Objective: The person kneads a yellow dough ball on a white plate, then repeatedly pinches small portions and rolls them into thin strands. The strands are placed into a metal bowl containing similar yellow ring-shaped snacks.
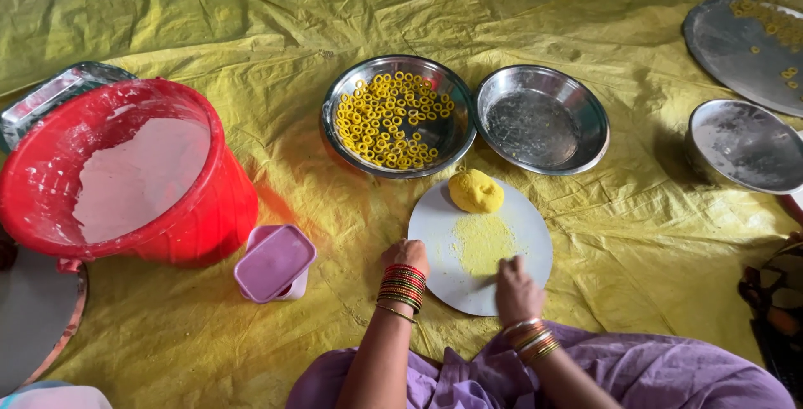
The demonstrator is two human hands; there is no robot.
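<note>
A person sits on a yellow plastic sheet (251, 350), seen from above. At far left stands a red bucket (180, 225) holding pale flour, with a small lilac lidded box (274, 262) near it. In the middle, a round white board (519, 233) lies flat. The left hand (406, 254), fingers curled, rests at the board's left edge, holding nothing visible. The right hand (516, 290) presses fingers down on the board's near part; what lies beneath cannot be told. A yellow dough lump (476, 191), roundish with no clear long axis, sits on the board's far edge, largely unused. Beyond, a steel bowl (443, 145) already holds many small yellow dough rings (386, 120); an empty steel bowl (585, 137) sits right of it.
</note>
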